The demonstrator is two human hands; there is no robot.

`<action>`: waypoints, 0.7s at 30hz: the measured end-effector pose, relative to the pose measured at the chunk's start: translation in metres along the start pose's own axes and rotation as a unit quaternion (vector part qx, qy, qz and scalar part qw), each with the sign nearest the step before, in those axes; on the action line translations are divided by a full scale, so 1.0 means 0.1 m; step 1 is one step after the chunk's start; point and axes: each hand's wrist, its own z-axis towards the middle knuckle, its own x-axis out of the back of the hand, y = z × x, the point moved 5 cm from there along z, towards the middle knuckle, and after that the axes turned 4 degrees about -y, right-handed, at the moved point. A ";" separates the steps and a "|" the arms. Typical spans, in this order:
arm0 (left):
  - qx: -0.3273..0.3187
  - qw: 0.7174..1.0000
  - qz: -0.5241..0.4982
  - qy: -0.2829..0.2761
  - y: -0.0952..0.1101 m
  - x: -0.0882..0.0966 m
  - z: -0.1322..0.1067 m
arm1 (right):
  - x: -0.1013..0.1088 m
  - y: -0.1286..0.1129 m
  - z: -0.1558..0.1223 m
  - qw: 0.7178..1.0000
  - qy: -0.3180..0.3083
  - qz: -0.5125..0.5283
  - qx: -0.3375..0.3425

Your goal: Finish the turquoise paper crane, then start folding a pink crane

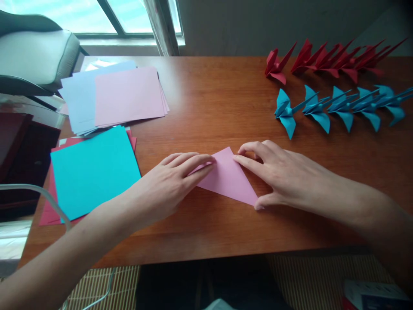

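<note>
A pink origami paper (pixel 227 176), folded into a triangle, lies on the table in front of me. My left hand (pixel 180 176) covers its left corner, with the fingers close together and the thumb and index finger on the paper. On the other side, my right hand (pixel 267 172) holds the right edge. Its index fingertip touches near the top point and its thumb presses the lower right corner. The paper's left end is partly hidden under my left fingers.
Red paper cranes (pixel 338 60) and blue paper cranes (pixel 345 105) stand in rows at the back right. Left lie pink sheets (pixel 129 97), pale blue sheets (pixel 79 101) and a turquoise sheet (pixel 93 172) over red paper (pixel 51 206). A white cable (pixel 38 188) crosses the left edge.
</note>
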 end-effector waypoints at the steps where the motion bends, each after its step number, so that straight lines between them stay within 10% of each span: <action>1: 0.014 1.000 0.004 0.005 -0.03 0.00 -0.03 | 0.00 0.00 -0.01 1.000 -0.002 -0.002 -0.002; 9: 0.154 0.983 0.082 0.053 -0.03 -0.02 -0.22 | -0.02 0.02 -0.06 1.000 0.013 0.018 -0.012; 15: 0.133 0.979 0.088 0.130 0.51 -0.14 -0.26 | -0.04 0.04 -0.08 1.000 0.018 0.025 -0.005; 21: 0.120 0.991 -0.001 0.061 0.84 -0.34 -0.25 | -0.08 0.05 -0.09 1.000 0.008 0.002 -0.005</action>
